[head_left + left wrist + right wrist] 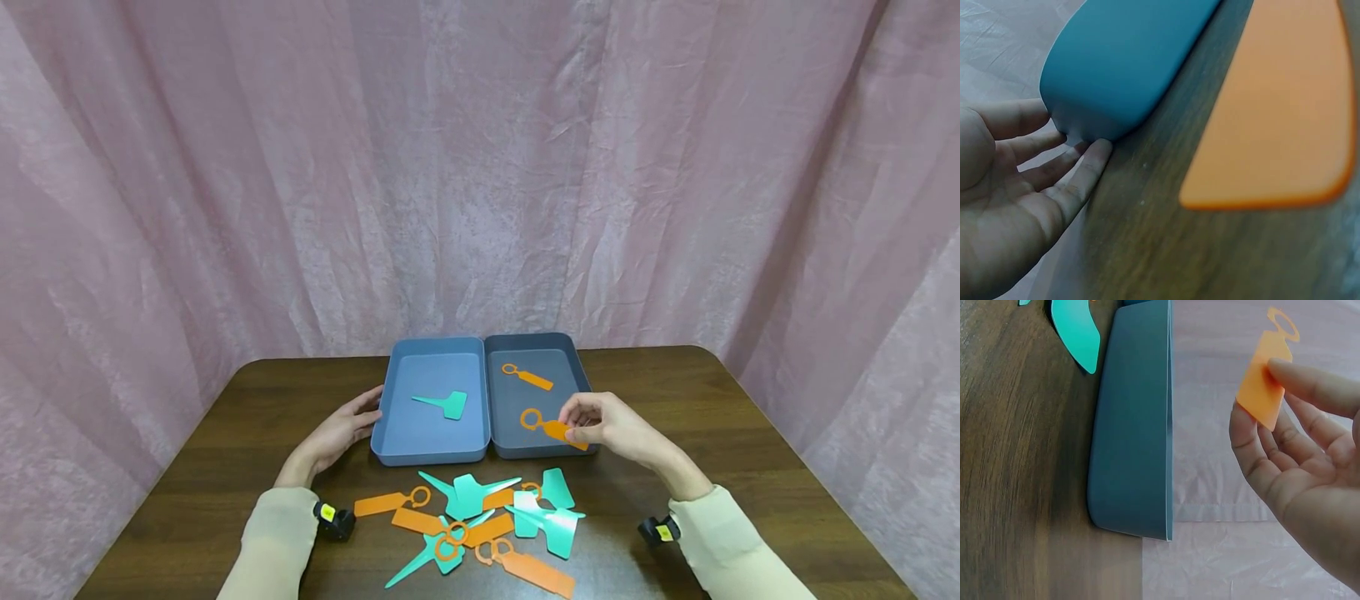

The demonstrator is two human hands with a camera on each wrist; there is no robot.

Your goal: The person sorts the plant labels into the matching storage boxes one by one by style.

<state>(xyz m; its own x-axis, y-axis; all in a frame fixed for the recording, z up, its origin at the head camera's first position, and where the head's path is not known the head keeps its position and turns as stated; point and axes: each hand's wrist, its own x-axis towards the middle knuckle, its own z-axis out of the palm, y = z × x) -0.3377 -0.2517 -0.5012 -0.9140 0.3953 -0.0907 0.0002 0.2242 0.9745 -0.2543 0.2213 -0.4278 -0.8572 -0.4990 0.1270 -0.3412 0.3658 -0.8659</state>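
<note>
Between thumb and fingers, my right hand (602, 422) pinches an orange ring-ended plant tag (1260, 384). It holds the tag over the near right part of the dark grey tray (517, 448), the ring pointing left. Another orange tag (535, 380) lies inside that tray. My left hand (343, 431) rests its extended fingertips against the left side of the blue tray (427, 362), as the left wrist view shows up close. Inside the blue tray is one green T-shaped plant label (454, 405). The two trays stand side by side.
In front of the trays, several green T-shaped labels (561, 533) and orange ring tags (536, 573) overlap in a loose pile on the brown wooden table (712, 433). One orange tag (380, 503) lies at the pile's left edge. Pink curtains (480, 167) hang behind the table.
</note>
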